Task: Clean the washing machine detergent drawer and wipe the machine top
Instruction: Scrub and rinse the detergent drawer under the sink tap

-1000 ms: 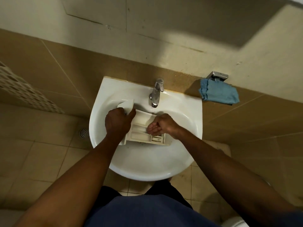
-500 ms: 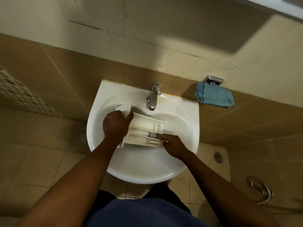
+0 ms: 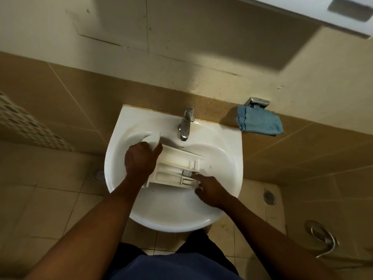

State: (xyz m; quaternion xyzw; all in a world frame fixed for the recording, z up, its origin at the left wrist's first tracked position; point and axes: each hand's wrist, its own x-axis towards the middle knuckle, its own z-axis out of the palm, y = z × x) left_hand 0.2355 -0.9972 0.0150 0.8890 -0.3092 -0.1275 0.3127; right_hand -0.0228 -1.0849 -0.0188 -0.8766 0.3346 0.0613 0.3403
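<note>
Over the sink (image 3: 232, 142), left hand (image 3: 141, 160) grips the detergent drawer (image 3: 173, 164); right hand (image 3: 210, 190) touches its end — grip unclear. Drawer-scrubbing step, likely — next needs faucet (image 3: 186, 124) water.

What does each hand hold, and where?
The left hand grips the drawer at its front-panel end. The right hand touches its other end; a grip cannot be told.

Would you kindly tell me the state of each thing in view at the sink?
Detergent drawer, out of the machine, lying in the sink.
Left hand, grips the drawer's left end.
Right hand, fingertips on its right end; grip unclear.
Faucet, no stream visible.
Blue cloth, hanging on the wall holder.
</note>
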